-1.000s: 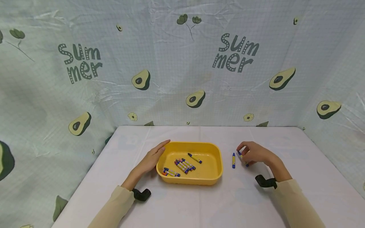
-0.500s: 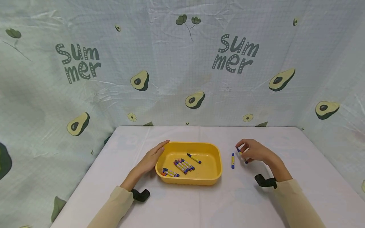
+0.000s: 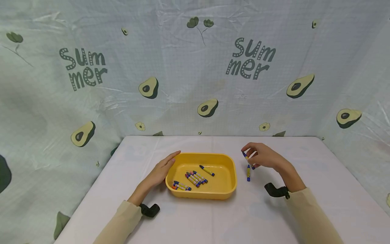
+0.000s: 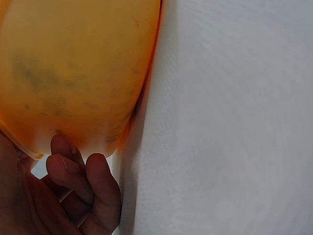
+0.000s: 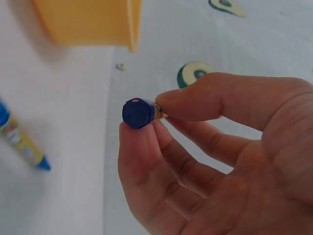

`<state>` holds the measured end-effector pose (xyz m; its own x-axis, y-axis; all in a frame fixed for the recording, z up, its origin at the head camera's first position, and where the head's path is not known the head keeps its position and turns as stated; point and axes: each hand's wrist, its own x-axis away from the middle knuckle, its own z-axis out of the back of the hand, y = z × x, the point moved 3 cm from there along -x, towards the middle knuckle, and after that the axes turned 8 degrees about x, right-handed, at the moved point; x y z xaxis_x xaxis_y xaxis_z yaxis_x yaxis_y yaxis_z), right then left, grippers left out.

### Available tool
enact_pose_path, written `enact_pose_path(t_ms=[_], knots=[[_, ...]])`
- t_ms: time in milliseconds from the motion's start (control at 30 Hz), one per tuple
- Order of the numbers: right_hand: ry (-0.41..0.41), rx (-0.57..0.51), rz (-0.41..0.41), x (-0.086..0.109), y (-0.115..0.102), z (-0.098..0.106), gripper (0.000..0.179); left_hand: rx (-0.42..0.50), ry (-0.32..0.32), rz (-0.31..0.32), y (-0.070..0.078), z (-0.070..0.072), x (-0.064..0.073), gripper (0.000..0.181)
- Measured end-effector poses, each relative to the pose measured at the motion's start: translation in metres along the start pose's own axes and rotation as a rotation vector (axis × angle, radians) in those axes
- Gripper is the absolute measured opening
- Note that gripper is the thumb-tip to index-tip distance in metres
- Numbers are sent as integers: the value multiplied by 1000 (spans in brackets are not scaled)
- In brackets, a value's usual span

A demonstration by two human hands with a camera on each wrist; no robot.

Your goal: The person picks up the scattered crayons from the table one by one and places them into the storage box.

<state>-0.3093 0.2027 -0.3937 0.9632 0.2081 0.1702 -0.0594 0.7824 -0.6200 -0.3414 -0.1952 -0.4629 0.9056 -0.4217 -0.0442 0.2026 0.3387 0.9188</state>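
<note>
At the left end of a yellow plastic tray (image 3: 223,195), my left hand (image 3: 159,173) holds the side wall. The left wrist view shows bent fingers (image 4: 105,188) against the outside of the tray wall (image 4: 83,63). My right hand (image 3: 265,156) pinches a crayon (image 3: 246,156) between thumb and fingertips, raised above the table right of the tray. Its dark blue end (image 5: 137,113) faces the right wrist camera. Just below that hand, a second crayon (image 3: 248,173) with a yellow wrapper and blue ends lies on the table.
Several crayons (image 3: 195,178) lie inside the tray, mostly in its left half, with a single one (image 3: 207,170) farther right. A white cloth covers the table (image 3: 195,220). Behind stands a curtain (image 3: 182,67) printed with avocados.
The right hand has lifted the crayon off the table and moved it left and away from me, over the remaining loose crayon. The left hand stays at the tray.
</note>
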Motion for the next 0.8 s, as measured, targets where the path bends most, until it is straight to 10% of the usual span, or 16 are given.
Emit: enact_pose_path(t_ms=[433, 800], knots=[[-80, 39, 161, -30, -86, -20, 44, -16, 8, -5, 2, 0, 1, 48], [-292, -1, 235, -61, -118, -73, 41, -14, 13, -6, 1, 1, 2, 47]])
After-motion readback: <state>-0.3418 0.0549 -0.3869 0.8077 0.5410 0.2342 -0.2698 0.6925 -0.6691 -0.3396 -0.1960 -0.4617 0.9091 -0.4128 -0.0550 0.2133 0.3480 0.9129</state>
